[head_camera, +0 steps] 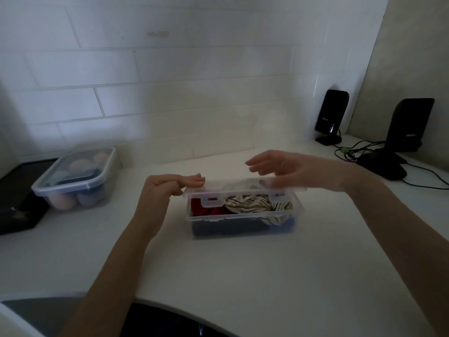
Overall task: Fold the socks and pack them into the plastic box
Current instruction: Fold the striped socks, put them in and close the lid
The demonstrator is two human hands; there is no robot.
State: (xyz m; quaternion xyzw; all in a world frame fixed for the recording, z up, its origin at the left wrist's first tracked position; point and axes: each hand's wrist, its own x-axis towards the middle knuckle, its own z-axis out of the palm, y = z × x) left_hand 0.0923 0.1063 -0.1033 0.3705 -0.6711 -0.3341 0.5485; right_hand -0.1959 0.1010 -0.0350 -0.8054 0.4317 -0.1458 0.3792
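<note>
- We see the white counter (pixel 243 276) spreading under both hands and carrying everything here, with a white tiled wall (pixel 170 81) beyond the fingertips.
- Between our two hands stands the clear plastic box (pixel 243 222), holding a red sock (pixel 209 210) on the side of the left hand, a striped sock (pixel 252 203) on the side of the right hand, and something dark blue at the bottom.
- The clear lid (pixel 243 188) lies tilted over the box, its near edge raised off the rim, so the socks show beneath it.
- Well out past the left hand sits a second clear box (pixel 77 181), lid on, with pale rounded things inside; it rests partly on a dark tray (pixel 14 210).
- Well out past the right hand stand two black speakers (pixel 403 132) with cables (pixel 352 152) trailing across the counter.
- Our left hand (pixel 170 186) has its grip clamped on the lid's left end, fingers curled over the top edge.
- Our right hand (pixel 286 169) hovers above the lid's right part, its grip apart, fingers spread and loosely bent, blurred.
</note>
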